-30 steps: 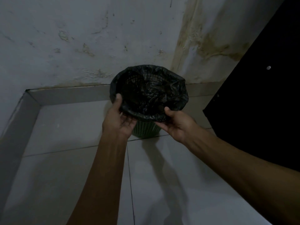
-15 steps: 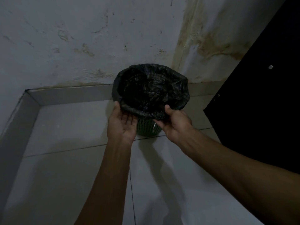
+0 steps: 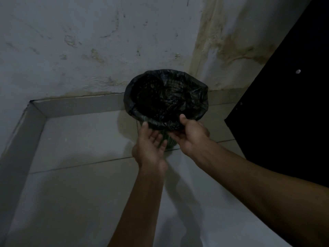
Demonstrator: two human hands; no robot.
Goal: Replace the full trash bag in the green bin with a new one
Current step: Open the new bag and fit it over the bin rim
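The bin (image 3: 168,140) stood on the floor (image 3: 80,193) at centre frame, near the corner where the stained wall (image 3: 89,41) met the skirting (image 3: 80,105). A black bag (image 3: 166,98) lined it, its edge folded out over the rim and hiding all but a strip of green mesh below. The left hand (image 3: 150,148) was spread, palm up, fingers under the bag's near fold. The right hand (image 3: 191,135) pinched that fold, thumb on top. Bare tiles lay open at lower left; a black panel (image 3: 284,113) closed in the right side.
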